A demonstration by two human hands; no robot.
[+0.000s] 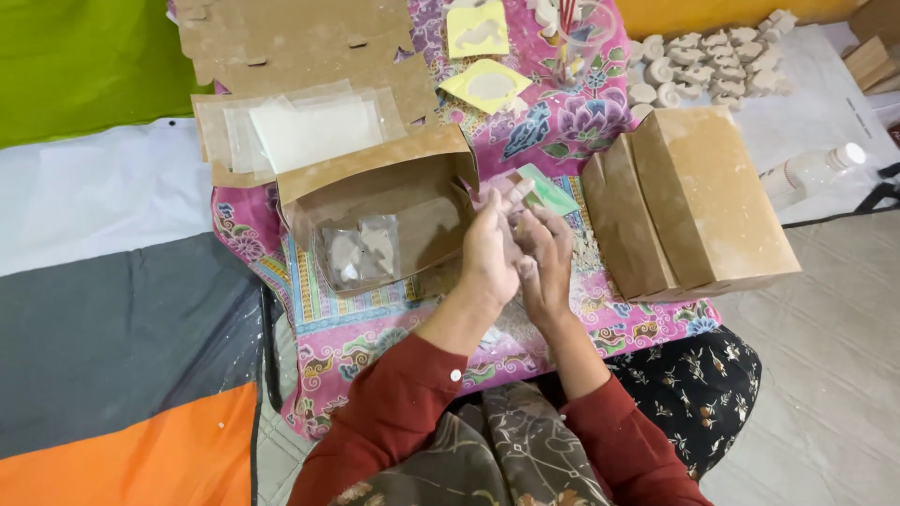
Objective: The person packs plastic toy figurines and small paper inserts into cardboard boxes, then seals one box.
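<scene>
My left hand [489,245] and my right hand [548,251] are pressed close together over a low table with a pink flowered cloth [562,131]. Between the fingers is a small pale piece, mostly hidden, with a green sheet [551,193] showing just past the fingertips. Both hands are dusted white. Just left of them stands an open brown cardboard box [394,211] holding small clear bags with pale shaped pieces [361,251].
A closed brown box [698,201] lies to the right. Clear plastic bags [314,129] rest on flat cardboard [300,37] at the back. Several white plaster shapes [712,61] and a white bottle [811,171] sit at far right. Yellow mould pieces [486,84] lie beyond.
</scene>
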